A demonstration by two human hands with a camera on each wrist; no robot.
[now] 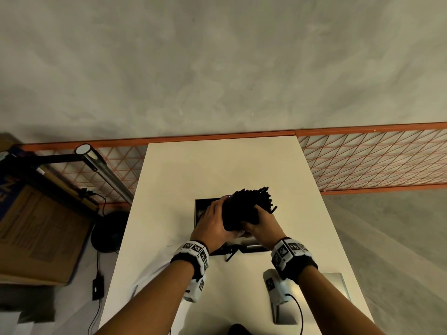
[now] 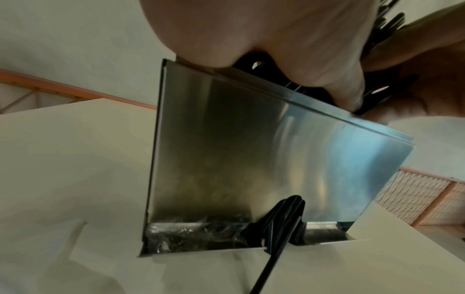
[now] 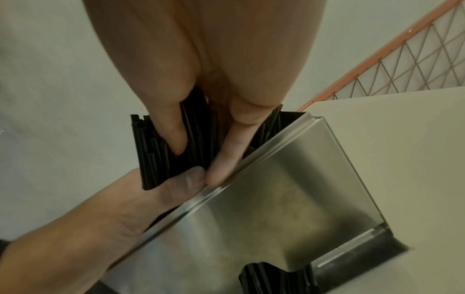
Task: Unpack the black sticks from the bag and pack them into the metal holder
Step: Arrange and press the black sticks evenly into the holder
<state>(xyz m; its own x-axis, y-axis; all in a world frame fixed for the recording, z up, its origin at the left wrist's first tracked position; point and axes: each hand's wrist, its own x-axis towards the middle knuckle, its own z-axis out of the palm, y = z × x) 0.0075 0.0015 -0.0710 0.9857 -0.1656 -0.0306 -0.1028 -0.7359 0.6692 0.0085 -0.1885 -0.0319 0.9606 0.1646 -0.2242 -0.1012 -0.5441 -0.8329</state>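
Note:
A thick bundle of black sticks (image 1: 244,206) stands tilted in the top of the metal holder (image 1: 199,206) in the middle of the white table (image 1: 217,165). My left hand (image 1: 214,220) grips the bundle from the left and my right hand (image 1: 262,220) from the right. In the left wrist view the holder's shiny front wall (image 2: 251,149) fills the middle, and stick ends (image 2: 279,220) poke out of a notch at its base. In the right wrist view my fingers (image 3: 226,143) press into the sticks (image 3: 151,151) just above the holder's rim (image 3: 276,189). The bag cannot be made out.
One loose stick (image 1: 231,255) lies on the table in front of the holder. A flat metal piece (image 1: 336,284) lies at the near right. An orange mesh fence (image 1: 362,160) runs behind the table. A cardboard box (image 1: 36,233), a lamp and cables stand on the floor at left.

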